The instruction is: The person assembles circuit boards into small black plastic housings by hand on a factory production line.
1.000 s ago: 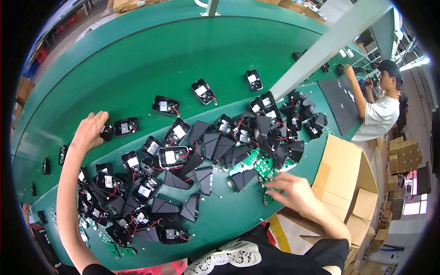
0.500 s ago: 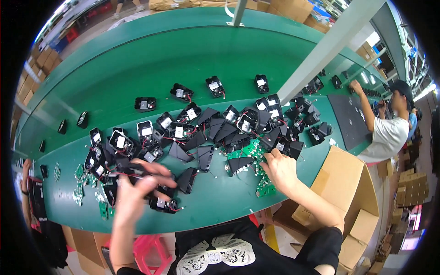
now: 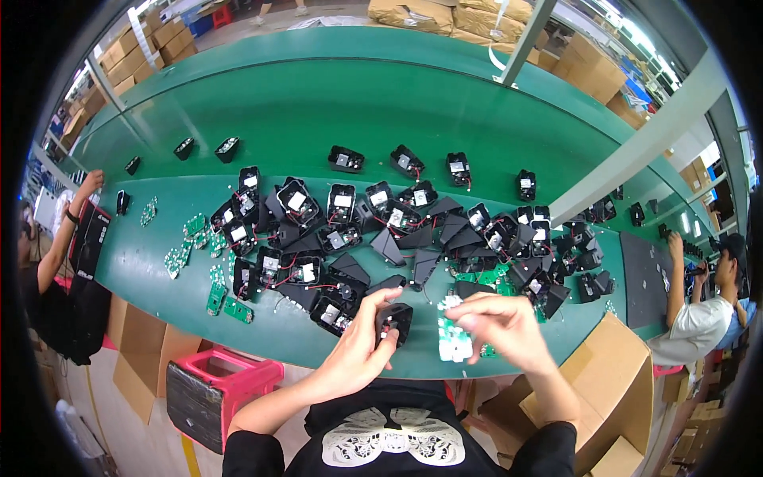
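Note:
In my left hand [image 3: 367, 342] is a black plastic housing [image 3: 395, 324], tilted near the bench's front edge, fingers and thumb wrapped round it. My right hand [image 3: 505, 326] pinches a green-and-white circuit board [image 3: 455, 332], slightly blurred, a short way to the right of the housing and apart from it. Behind my right hand lies a pile of green circuit boards [image 3: 494, 278]. Beyond both hands, black housings [image 3: 340, 203] with white labels and thin red wires are heaped across the green bench [image 3: 350, 358].
More circuit boards [image 3: 195, 226] lie to the left. A slanting pale post [image 3: 636, 143] rises at right. An open cardboard box [image 3: 588, 374] stands by my right arm, a pink stool [image 3: 226, 381] at lower left. People work on either side, one in a white shirt [image 3: 695, 306].
My left hand has come back toward me and now holds a black housing. My right hand has left the board pile with a circuit board. The whole view has shifted.

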{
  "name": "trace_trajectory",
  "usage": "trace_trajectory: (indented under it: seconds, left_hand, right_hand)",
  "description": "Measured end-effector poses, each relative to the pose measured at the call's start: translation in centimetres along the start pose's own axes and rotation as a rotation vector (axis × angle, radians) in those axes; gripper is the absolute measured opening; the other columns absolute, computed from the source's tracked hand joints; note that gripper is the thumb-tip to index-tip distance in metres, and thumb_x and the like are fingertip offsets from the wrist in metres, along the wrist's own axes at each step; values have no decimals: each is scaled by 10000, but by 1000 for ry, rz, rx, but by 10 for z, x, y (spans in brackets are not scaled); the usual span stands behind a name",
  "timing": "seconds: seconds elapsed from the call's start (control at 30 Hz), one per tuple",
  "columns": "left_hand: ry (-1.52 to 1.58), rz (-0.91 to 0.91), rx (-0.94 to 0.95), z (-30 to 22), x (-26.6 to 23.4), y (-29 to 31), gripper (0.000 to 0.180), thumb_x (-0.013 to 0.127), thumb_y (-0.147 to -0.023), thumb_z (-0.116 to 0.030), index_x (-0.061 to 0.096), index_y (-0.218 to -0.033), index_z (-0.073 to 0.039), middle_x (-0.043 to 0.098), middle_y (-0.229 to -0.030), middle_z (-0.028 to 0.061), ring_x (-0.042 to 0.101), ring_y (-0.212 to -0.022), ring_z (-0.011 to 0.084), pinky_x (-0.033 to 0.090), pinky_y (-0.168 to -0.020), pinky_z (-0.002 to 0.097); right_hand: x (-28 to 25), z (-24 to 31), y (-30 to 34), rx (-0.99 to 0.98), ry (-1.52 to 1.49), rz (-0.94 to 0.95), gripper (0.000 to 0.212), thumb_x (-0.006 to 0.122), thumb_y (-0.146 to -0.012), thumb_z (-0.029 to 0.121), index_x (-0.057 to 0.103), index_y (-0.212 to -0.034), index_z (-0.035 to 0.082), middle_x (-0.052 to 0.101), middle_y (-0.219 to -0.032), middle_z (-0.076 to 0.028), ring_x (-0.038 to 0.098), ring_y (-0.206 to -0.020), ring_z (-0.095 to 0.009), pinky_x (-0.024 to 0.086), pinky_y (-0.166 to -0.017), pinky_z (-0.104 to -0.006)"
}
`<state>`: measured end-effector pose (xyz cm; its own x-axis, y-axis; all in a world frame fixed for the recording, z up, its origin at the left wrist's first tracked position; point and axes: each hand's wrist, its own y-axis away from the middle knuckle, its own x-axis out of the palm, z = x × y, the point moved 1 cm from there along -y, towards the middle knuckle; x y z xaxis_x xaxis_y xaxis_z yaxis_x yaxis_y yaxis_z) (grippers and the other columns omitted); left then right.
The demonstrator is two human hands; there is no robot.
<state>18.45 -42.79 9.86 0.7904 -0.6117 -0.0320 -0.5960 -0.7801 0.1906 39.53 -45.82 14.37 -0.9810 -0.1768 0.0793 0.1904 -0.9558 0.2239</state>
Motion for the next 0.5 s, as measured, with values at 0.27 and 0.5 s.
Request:
trace_trajectory:
  seconds: [0.27, 0.5]
  left_hand:
    - [-587, -120, 228, -11, -12, -4, 567, 554, -707, -40, 375, -1244, -80, 506, -899, 141, 549, -773, 321, 450, -643, 410]
    - [-637, -124, 252, -13, -14, -4, 596, 576, -677, -43, 382, -1238, -91, 482, -843, 119, 537, -734, 304, 444, -603, 401]
  right_hand:
    - [35, -12, -3, -79, -89, -49, 216, 602, -760, -90, 576, -973, -67, 610, -867, -135, 635, -784, -202, 557, -595, -277]
    - [37, -14, -12, -81, -158, -90, 181, 638, -767, -21, 627, -948, -38, 569, -941, -95, 628, -807, -160, 548, -614, -232]
